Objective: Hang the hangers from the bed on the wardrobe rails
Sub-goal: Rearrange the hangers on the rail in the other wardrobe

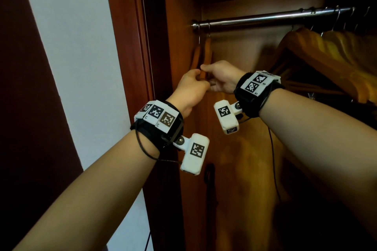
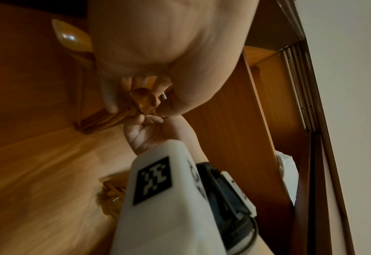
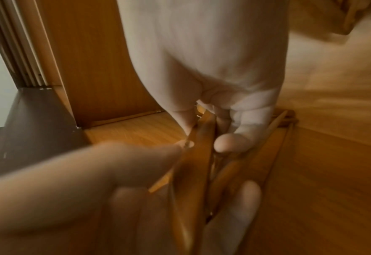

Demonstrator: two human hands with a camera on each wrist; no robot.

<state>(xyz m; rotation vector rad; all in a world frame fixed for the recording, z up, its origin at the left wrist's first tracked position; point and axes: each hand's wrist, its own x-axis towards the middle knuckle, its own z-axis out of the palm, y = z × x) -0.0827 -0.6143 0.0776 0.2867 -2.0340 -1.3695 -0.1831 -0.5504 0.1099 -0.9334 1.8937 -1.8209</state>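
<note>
Wooden hangers dangle from the steel rail. Left hand and right hand both pinch them.

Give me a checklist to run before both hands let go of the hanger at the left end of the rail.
1. Hanger hook over the rail: ok, hook wire runs up to the rail's left end.
2. Left hand grip on the hanger: ok, fingers curl round its wood.
3. Right hand grip: ok, pinching it.
4. Gap to the hangers on the right: ok, bare rail between.
5. Clear of the wardrobe's side wall: cannot tell.
6. Hanging still: cannot tell.
</note>
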